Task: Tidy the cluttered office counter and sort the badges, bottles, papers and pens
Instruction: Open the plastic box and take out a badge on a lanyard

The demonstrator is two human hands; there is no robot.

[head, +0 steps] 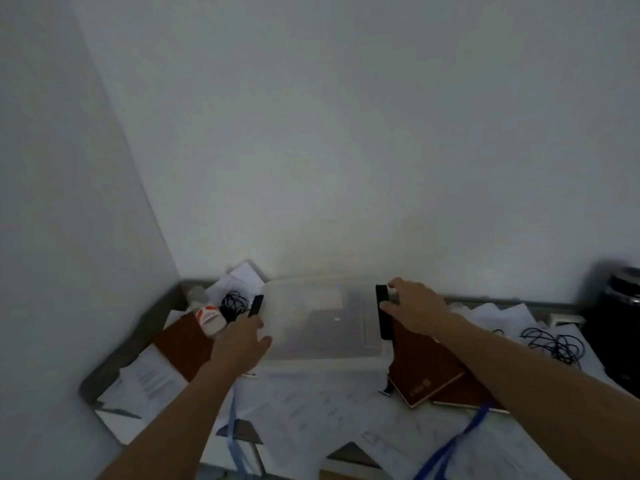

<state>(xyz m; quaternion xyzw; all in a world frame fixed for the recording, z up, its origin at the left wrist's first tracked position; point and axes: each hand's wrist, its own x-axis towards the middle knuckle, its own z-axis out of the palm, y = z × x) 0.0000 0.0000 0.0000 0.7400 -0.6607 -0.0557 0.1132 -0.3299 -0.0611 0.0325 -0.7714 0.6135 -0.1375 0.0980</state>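
Head view, nearest first: loose papers point(311, 407) cover the front of the counter point(128, 344), overlapping at all angles, with two blue lanyards point(460, 434) trailing off the near edge; whatever badges hang on them is out of sight below the frame. Toward the counter's right side lie two reddish-brown notebooks point(426, 372), one partly over the other, and a third of the same colour sits on the left under a small bottle point(207, 317) with an orange and white label, lying tilted.

Both forearms reach in from the near edge to a clear plastic storage box point(318, 323) with a lid, standing in the middle toward the back. The left hand point(242, 344) cups the box's left end, thumb pressed against the near side and fingers wrapped behind, just below the black latch point(256, 305) there. The right hand point(415, 310) grips the right end, fingers curled over the top of the other black latch point(382, 311) and thumb against its face. A hold at both ends suits either lifting the box level or unclipping its lid, likely so it can receive sorted items.

Further back, a tangled black cable point(233, 304) sits near the counter's back left corner among more papers, and another black cable point(554, 342) lies toward the right edge beside a dark object, too blurred to name. No pens can be made out.
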